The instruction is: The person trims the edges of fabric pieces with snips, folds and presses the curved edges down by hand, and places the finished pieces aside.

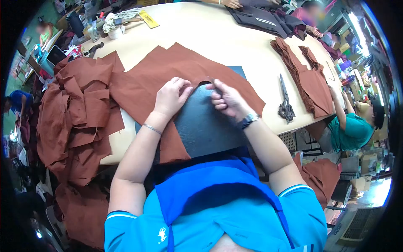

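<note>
Rust-brown fabric (180,63) lies over a dark cutting board (205,130) in front of me, with a curved edge between my hands. My left hand (173,96) rests on that fabric with its fingers curled together at the edge. Just right of the curve, my right hand (228,100) is closed, thumb over the curled fingers. A small dark thing shows at its fingertips, too small and blurred to name. To the right on the table lie large black-handled scissors (285,105), apart from both hands.
Crumpled rust-brown fabric (75,113) is heaped at left. Layered brown pieces (308,80) lie at right, beside a person in a green shirt (350,130). Dark folded cloth (260,21) is at the far edge of the table (189,21), near another person's hands. A yellow tool (149,19) lies far left.
</note>
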Available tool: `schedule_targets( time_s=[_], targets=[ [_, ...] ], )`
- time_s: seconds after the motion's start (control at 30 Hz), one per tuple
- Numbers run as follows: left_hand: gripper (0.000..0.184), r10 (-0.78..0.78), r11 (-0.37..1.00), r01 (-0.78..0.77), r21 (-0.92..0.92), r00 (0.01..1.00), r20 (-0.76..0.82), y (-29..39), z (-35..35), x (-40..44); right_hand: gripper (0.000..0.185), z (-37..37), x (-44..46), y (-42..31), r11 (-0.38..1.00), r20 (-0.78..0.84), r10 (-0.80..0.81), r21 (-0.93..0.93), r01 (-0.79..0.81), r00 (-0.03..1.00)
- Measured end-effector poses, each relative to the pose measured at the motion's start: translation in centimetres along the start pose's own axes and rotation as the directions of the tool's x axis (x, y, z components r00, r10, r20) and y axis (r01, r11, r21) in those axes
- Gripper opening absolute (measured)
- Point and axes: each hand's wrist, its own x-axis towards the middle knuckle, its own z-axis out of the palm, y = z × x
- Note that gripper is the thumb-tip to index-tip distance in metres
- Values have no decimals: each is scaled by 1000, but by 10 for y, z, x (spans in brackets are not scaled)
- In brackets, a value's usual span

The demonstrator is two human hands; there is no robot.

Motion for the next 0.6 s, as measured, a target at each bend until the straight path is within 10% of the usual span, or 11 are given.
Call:
schedule_targets(
  time_s=[0.1, 0.23, 0.33, 0.43, 0.47, 0.6],
  targets=[
    [20, 19, 1000, -19, -2, 981, 192, -9, -31, 10, 40, -41, -26, -33, 865, -245, -339, -460, 199, 908],
    [54, 225, 862, -421, 281, 817, 531, -40, -72, 26, 37, -169, -22, -74, 383, -473, -533, -874, -298, 702],
    [69, 129, 869, -387, 308, 779, 614, -57, -55, 21, 39, -190, -24, -64, -424, 280, -882, -823, -378, 378],
    [77, -196, 868, -16, 497, 907, 372, -49, -7, 25, 35, -70, -32, -44, -295, 297, -845, -952, 77, 445],
    [78, -339, 817, 152, 557, 908, 248, -41, 11, 32, 41, -22, -48, -31, -134, 166, -756, -986, 98, 634],
    [71, -566, 780, 482, 399, 815, 125, -23, 25, 59, 65, 2, -46, 27, -406, 342, -664, -912, 64, 665]
  ],
)
